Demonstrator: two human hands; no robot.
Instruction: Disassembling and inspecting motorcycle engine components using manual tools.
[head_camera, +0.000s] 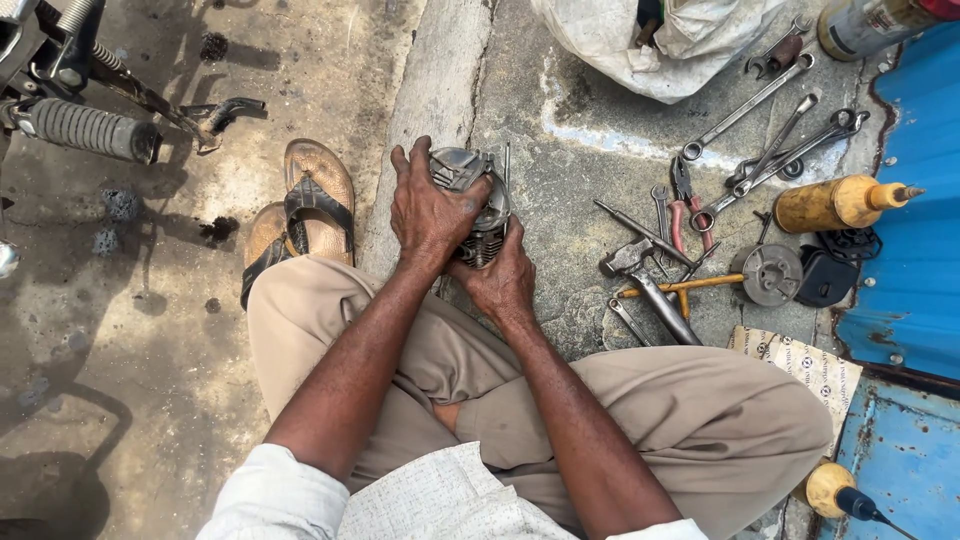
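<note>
Both hands clasp a finned metal engine cylinder (478, 205) on the concrete: left hand (432, 205) wrapped over its top, right hand (500, 280) cupping beneath. Loose spanners (770, 140) at three o'clock. Greasy palms risk slippage.

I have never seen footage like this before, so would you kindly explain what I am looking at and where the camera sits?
There is no machine here: the camera sits on a person's head and looks down at their own arms and folded legs as they sit on the ground. Both hands grip a finned metal engine part: the left hand lies over its top, and the right hand holds it from below. To the right, on the concrete floor, lie spanners, red-handled pliers, a hammer and a yellow oil bottle. A pair of sandals lies to the left.
</note>
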